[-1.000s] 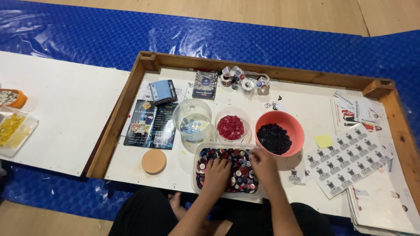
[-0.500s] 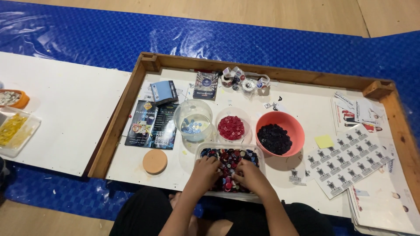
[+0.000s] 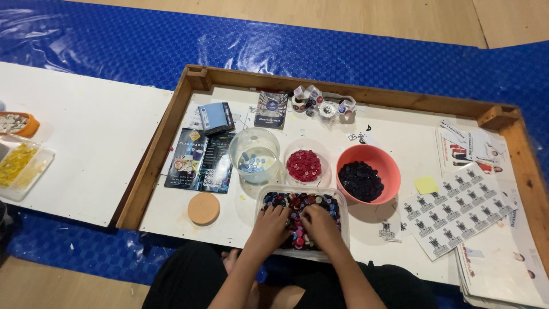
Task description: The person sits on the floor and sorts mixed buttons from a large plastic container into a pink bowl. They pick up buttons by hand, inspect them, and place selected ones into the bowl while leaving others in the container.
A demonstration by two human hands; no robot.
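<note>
Nearest the bottom edge, the person's legs in dark clothing are cut off by the frame. Both forearms reach forward into a clear plastic tub [image 3: 337, 201] of mixed buttons [image 3: 297, 205], red, blue and dark, which sits at the near edge of the white board inside the wooden tray [image 3: 154, 166]. The left hand [image 3: 270, 224] and right hand [image 3: 321, 226] lie palm-down on the pile, side by side, nearly touching. Fingertips are sunk among the buttons, so whether either hand pinches anything cannot be told.

Left of the tub: a round cork lid [image 3: 203, 208], flat on the board.

Behind the tub, in a row: a clear jar [image 3: 254, 153] with a few blue buttons at the bottom; a clear bowl of red buttons [image 3: 303, 165]; an orange bowl [image 3: 369, 174] of dark buttons.

Right: sticker sheets [image 3: 457, 213] and a yellow sticky note [image 3: 426, 185]; the paper stack beyond is cut off.

Farther back: dark booklets [image 3: 200, 160], a small blue box [image 3: 214, 117], tape rolls [image 3: 320, 104] against the far rail, details too small to read.

Far left, off the tray: a tub of yellow pieces [image 3: 20, 166], partly cut off.
</note>
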